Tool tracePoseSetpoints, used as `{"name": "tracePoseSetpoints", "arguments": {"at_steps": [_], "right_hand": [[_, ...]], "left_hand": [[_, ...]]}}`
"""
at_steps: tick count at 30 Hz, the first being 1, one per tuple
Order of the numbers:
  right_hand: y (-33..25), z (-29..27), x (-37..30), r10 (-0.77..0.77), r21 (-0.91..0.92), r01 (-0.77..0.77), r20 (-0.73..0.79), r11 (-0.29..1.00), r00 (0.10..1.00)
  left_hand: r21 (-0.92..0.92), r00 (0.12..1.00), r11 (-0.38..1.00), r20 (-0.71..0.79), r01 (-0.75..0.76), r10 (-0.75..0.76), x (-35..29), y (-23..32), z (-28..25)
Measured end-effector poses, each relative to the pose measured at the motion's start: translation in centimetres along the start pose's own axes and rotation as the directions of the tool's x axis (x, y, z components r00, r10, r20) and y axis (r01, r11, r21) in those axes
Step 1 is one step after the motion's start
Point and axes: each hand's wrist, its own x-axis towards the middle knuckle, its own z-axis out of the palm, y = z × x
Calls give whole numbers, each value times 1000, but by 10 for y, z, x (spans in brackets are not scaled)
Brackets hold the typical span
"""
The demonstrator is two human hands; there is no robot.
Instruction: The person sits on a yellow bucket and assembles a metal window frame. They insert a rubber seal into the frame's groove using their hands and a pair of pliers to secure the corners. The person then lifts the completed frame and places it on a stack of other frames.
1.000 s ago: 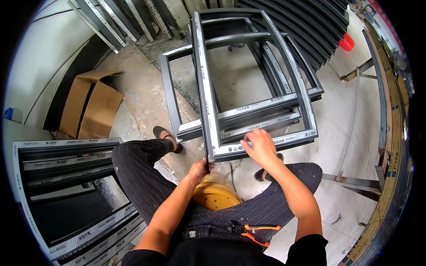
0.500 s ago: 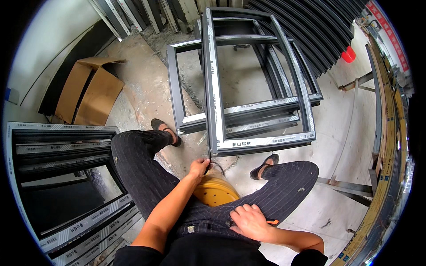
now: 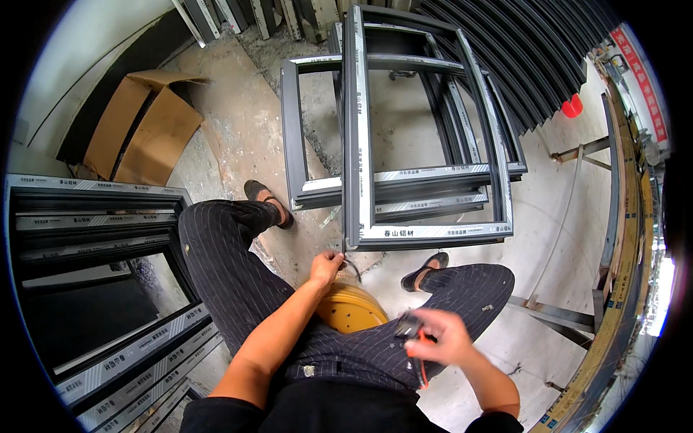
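My left hand (image 3: 327,267) is closed in a pinch on a thin black strip (image 3: 343,242) beside the near left corner of the top window frame (image 3: 433,232). The strip seems to hang from that frame's left side; a dark curved length (image 3: 355,268) shows just right of the fingers. Over my right thigh, my right hand (image 3: 444,338) grips an orange-handled plier-like tool (image 3: 413,346) with a dark head. Hand and tool are smeared by motion, so the tool's exact kind is unclear. Between my legs stands a yellow bucket-like thing (image 3: 352,309) with small holes.
More grey frames (image 3: 314,189) lie under the top one. Several frames (image 3: 94,186) are stacked at left, near an opened cardboard box (image 3: 159,137). Black corrugated sheeting (image 3: 512,58) fills the far right, with a red container (image 3: 572,107) beside it. A metal rack (image 3: 621,260) stands at right.
My right hand has lifted off my lap with the orange-handled tool and moved right, turning so the tool shows. My left hand stays at the frame's corner. The view has shifted slightly.
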Motion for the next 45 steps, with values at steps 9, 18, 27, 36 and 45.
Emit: {"name": "tracePoseSetpoints", "arguments": {"at_steps": [9, 18, 27, 36, 45], "right_hand": [[58, 25, 101, 380, 573, -422, 199, 703, 903], [106, 21, 181, 207, -745, -104, 47, 659, 977], [137, 16, 202, 187, -658, -30, 170, 752, 967], [127, 18, 203, 144, -695, 6, 157, 719, 977], [123, 24, 202, 120, -765, 26, 134, 643, 984]], "left_hand": [[36, 1000, 999, -8, -16, 16, -1, 5, 2], [57, 998, 997, 15, -60, 60, 2, 2, -4], [428, 991, 895, 18, -128, 133, -11, 30, -8], [625, 984, 771, -25, -120, 174, -28, 59, -8], [660, 984, 737, 18, -144, 176, -23, 58, -11]]}}
